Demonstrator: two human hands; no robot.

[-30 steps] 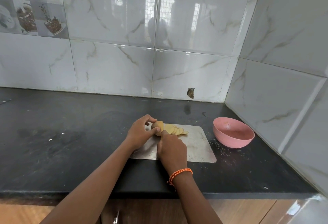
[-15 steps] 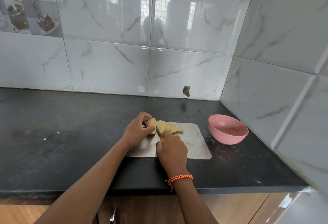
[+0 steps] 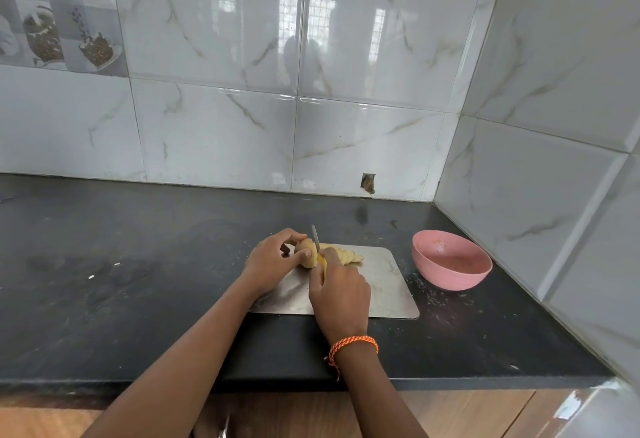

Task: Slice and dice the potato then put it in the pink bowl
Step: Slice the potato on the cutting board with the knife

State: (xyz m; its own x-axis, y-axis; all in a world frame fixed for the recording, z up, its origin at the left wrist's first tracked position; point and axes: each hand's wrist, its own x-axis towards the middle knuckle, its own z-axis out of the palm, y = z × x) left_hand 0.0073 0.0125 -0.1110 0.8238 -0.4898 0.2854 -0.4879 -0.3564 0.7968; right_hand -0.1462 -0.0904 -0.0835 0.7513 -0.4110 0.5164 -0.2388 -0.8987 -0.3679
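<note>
Left hand (image 3: 273,257) grips the uncut potato (image 3: 305,253) end on the steel cutting board (image 3: 388,285). Right hand (image 3: 341,290) is closed around a knife (image 3: 315,237), blade at the cut face. Slices (image 3: 344,255) lie fanned beside it. Pink bowl (image 3: 450,264) stands right of the board on the black tabletop (image 3: 138,264).

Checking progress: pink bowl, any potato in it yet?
Empty of potato. The pink bowl shows only a bare, speckled inside; the slices lie fanned on the cutting board.

Left hand (image 3: 273,259) pinching potato (image 3: 305,253) on board (image 3: 388,285); right hand (image 3: 341,293) gripping knife (image 3: 315,237), blade apparently mid-cut; slices (image 3: 346,255) right; pink bowl (image 3: 450,264) beside.
</note>
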